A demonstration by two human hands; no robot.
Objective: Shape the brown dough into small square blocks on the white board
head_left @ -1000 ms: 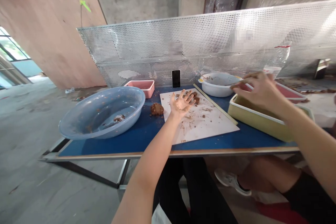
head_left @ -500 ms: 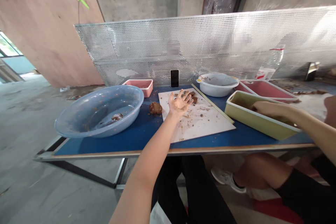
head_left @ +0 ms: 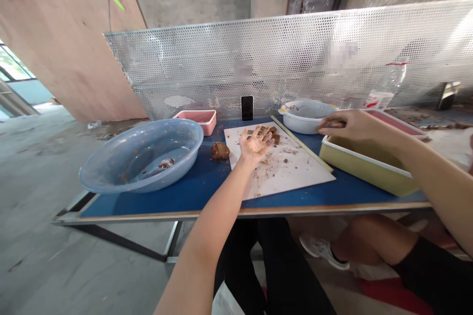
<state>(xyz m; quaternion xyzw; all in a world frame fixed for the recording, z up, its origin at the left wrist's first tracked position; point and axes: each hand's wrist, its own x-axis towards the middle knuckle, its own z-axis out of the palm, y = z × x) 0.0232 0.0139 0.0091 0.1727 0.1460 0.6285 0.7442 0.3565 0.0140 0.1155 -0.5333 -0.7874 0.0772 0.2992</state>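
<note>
My left hand (head_left: 256,143) is palm up with its fingers spread above a white board (head_left: 266,187). Brown smears mark its palm, which holds nothing. My right hand (head_left: 353,124) has its fingers closed on a small lump of brown clay (head_left: 337,122). It hovers over the far left edge of a yellow-green box (head_left: 364,171), beside a white basin (head_left: 301,122). Flat brown clay pieces (head_left: 275,134) lie on the board behind my left hand, and crumbs dot its surface. A larger clay lump (head_left: 220,151) rests on the blue table left of the board.
A big blue basin (head_left: 140,184) with a dark lump inside stands at the left. Behind it are a small pink box (head_left: 210,123) and an upright phone (head_left: 247,108). A yellow strip (head_left: 305,145) lies along the board. Another person's knee (head_left: 360,236) is below the table at right.
My right hand has risen out of the yellow-green box and moved left, with a clay lump now visible in its fingers. My left hand stays nearly still, palm up.
</note>
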